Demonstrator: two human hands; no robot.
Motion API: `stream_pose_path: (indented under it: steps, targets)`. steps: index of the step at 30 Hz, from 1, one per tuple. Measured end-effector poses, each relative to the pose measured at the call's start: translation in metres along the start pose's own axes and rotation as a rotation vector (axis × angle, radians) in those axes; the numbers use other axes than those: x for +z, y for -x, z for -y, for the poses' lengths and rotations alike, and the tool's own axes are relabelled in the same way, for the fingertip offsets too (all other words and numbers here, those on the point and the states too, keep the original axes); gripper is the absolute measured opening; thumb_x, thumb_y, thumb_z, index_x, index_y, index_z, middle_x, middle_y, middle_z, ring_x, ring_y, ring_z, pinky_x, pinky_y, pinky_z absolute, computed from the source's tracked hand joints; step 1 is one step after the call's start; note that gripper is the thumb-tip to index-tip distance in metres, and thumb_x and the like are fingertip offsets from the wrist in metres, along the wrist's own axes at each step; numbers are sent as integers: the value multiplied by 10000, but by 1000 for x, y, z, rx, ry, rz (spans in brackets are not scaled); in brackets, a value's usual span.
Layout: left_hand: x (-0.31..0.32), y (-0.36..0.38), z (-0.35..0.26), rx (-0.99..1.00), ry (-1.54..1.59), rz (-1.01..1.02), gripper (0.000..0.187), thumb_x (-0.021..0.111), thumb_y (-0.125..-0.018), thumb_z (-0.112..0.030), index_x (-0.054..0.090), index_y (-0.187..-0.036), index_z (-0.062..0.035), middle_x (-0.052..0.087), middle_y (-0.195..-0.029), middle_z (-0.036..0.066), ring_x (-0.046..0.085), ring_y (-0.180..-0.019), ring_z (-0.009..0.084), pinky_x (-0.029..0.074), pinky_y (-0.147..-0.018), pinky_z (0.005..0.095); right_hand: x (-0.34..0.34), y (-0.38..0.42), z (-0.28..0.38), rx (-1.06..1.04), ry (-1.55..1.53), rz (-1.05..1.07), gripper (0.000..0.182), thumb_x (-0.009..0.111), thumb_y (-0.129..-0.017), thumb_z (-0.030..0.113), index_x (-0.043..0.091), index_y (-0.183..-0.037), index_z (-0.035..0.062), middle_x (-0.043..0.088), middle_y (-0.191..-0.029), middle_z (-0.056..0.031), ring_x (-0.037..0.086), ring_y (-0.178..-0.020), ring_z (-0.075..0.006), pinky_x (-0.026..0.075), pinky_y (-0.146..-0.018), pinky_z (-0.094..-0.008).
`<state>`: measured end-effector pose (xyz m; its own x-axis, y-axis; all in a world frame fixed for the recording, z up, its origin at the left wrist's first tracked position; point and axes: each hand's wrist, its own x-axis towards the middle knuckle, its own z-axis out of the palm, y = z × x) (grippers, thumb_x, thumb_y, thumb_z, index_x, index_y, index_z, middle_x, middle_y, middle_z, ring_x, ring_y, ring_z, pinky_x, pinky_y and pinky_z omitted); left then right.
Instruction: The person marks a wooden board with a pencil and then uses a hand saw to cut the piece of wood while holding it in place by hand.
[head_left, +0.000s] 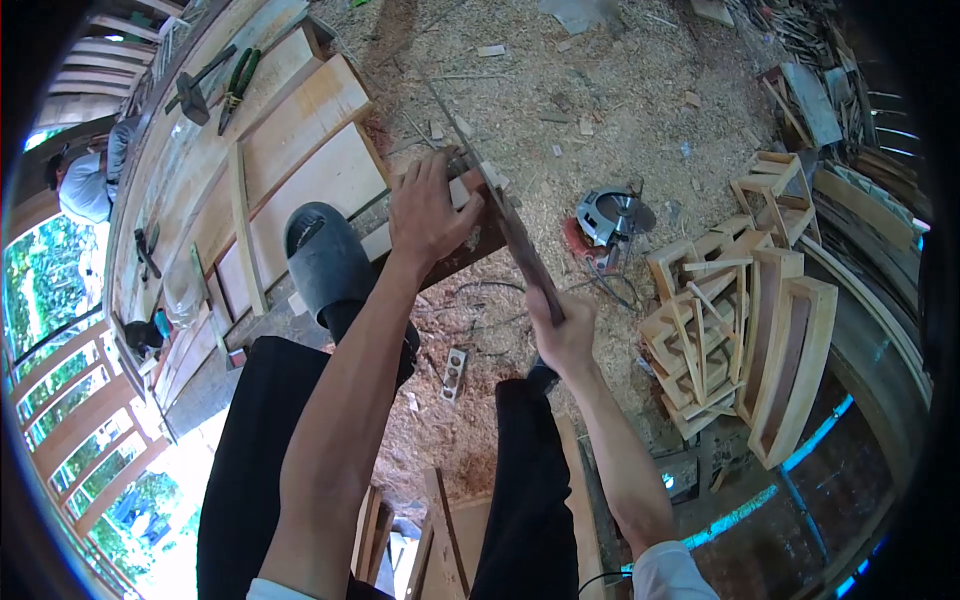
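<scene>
My right hand (563, 337) is closed round the lower end of a long handsaw (522, 250), whose thin blade points up and away. The blade lies at the end of a wooden board (470, 250) that juts out from the workbench. My left hand (432, 208) presses on the board's end beside the blade, its fingers bent over the wood; whether they grip it is hard to tell. A black slipper (325, 258) on my foot rests on the board just left of that hand.
A circular saw (608, 222) with a cable sits on the sawdust floor at right. Wooden frames (790, 350) are stacked beyond it. A hammer (192, 98) and pliers (238, 86) lie on the bench. A power strip (453, 374) is between my legs. Another person (88, 185) is at far left.
</scene>
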<state>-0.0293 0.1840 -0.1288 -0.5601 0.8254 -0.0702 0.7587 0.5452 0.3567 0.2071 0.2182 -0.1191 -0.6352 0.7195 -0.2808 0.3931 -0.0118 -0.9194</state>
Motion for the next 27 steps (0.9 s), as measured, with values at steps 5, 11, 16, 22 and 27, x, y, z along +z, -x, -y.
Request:
stream_pose_path:
  steps: [5,11,16,22,27]
  targets:
    - [1,2,-5,1,-8,-114,578,556,-839,-386,474,-1277,-18,554,-1216,184,490,-1167,363,349,-999,458,-15,40,-19,-47,-92,-54,320,654,-873,234,631,-667,-10,452,-451,-56,479,-426,-88,372,-434,-300]
    - [-7,-4,-1,-66,99,-6,541,521,-865,-378,498,-1272,-23,576,-1199,172,514,-1153,328,359,-1000,428,7,-28,38,107,-26,-2,387,648,-887,276,615,-653,-31,412,-448,-37,414,-431,-69,323,-414,-309]
    - [9,-10,-16,-321,193,-256,473,430,-937,-397,569,-1215,-39,611,-1171,163,531,-1135,327,353,-999,417,-1,-12,61,103,-10,0,364,616,-912,257,611,-686,-27,422,-444,-45,403,-422,-70,314,-409,-320]
    - [-6,-27,-29,-650,66,18,448,443,-918,-397,681,-1048,-40,648,-1082,174,560,-1091,326,356,-994,418,-10,14,68,172,28,6,321,611,-916,240,645,-729,-18,463,-451,-64,442,-402,-87,334,-410,-315]
    - [12,-20,-20,-476,17,-218,365,465,-902,-352,695,-1031,-99,674,-1034,154,593,-1026,343,389,-947,445,-19,57,64,145,-8,-101,321,616,-916,238,632,-707,-6,453,-456,-67,440,-409,-89,348,-424,-305]
